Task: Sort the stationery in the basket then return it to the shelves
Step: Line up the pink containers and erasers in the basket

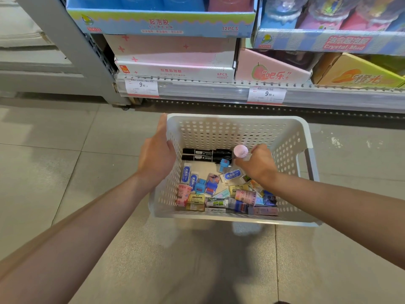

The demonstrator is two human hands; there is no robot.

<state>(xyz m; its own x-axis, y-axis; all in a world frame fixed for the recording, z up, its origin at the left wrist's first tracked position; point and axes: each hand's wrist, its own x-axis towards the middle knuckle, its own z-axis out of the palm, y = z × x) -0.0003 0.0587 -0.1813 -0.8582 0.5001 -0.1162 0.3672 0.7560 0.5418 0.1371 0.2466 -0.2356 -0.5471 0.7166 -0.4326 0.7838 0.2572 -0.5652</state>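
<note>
A white perforated basket [291, 137] stands on the tiled floor below the shelves. Inside lie two black markers [207, 155], several blue-and-white erasers [189, 175], blue stamp-like pieces [224, 165] and many small packets [241, 198]. My left hand [156, 159] grips the basket's left rim, thumb inside the wall. My right hand [257, 163] is inside the basket at the back right and holds a small clear item with a round pink cap [240, 150] above the markers' tips.
The bottom shelf edge [219, 91] carries two 9.90 price tags. On it stand a pink-and-white box [175, 60], a pink carton [271, 69] and a yellow carton [359, 73]. Blue display boxes [162, 23] sit above. A grey shelf post [87, 53] rises left.
</note>
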